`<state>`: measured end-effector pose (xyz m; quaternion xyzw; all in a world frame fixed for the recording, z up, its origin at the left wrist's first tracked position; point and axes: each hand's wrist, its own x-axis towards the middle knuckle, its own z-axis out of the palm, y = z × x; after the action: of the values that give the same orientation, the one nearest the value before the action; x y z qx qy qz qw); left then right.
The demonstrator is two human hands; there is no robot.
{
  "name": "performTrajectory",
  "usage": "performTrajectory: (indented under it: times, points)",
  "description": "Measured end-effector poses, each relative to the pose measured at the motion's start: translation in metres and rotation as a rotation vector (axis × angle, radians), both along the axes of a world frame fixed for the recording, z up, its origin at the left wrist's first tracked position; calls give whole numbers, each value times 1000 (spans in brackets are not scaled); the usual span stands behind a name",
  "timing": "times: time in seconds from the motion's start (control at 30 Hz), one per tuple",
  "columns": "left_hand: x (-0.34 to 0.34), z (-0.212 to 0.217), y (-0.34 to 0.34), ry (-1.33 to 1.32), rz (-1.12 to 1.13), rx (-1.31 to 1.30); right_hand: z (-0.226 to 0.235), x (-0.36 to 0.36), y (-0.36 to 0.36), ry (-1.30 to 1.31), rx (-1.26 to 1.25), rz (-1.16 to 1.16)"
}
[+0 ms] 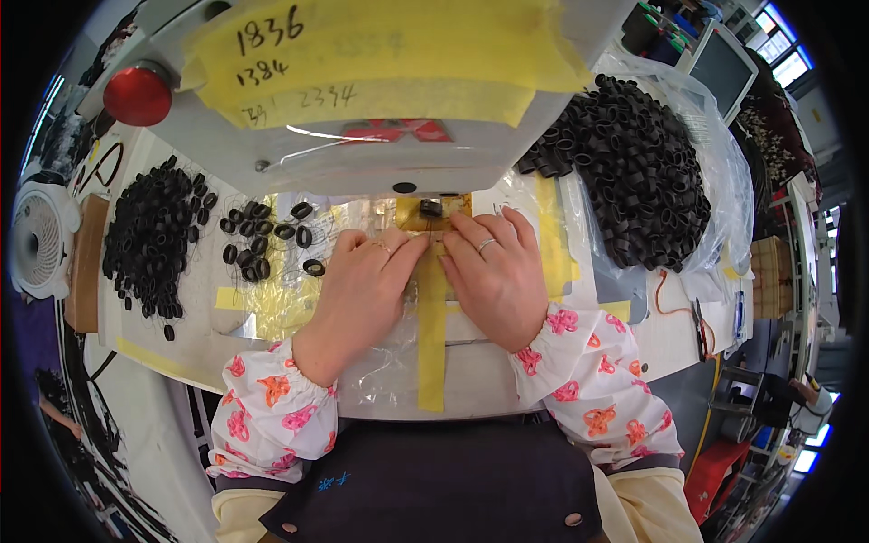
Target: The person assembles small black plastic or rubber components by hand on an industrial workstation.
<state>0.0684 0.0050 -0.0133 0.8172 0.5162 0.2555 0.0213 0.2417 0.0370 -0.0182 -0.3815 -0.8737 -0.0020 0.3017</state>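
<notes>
the person is sitting at a white table [181, 348], under the head of a grey machine [380, 154]. both hands are lying palm down, side by side, on the taped bed just below it. the left hand [362, 285] is resting with fingers stretched forward, its fingertips meeting those of the right hand [493, 271] near a strip of yellow tape [432, 335] running toward the person. the fingers of both hands are flat and extended, not curled around anything; they are pressing down just in front of a small black ring [431, 207], which is sitting on a yellow patch directly under the machine's head. whether any fingertip is touching the ring cannot be told.

to the left, a few loose rings [272, 237] are lying scattered on clear plastic, and further left a bigger left pile [154, 237] of them is spreading over the table. to the right, a large heap [629, 172] of the same black rings is lying on a plastic bag. a red button [138, 94] is showing on the machine's upper left. a small white fan [38, 242] is standing at the far left edge.
</notes>
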Motion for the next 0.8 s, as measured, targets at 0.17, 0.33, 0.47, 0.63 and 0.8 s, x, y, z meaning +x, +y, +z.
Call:
performTrajectory:
  times: [0.17,0.33,0.47,0.63,0.8]
  points:
    - [-51,10,-20,-68,125,13,13,21,16,72,5,-5]
    - [-72,15,-30,-120,287,-80,24,38,54,90,77,-166]
    - [-74,11,-36,-238,312,-147,10,35,73,-19,119,-180]
    - [-70,2,-39,-95,254,63,2,44,73,-105,146,-199]
    - [-70,1,-40,-29,257,105,0,42,76,-96,143,-188]
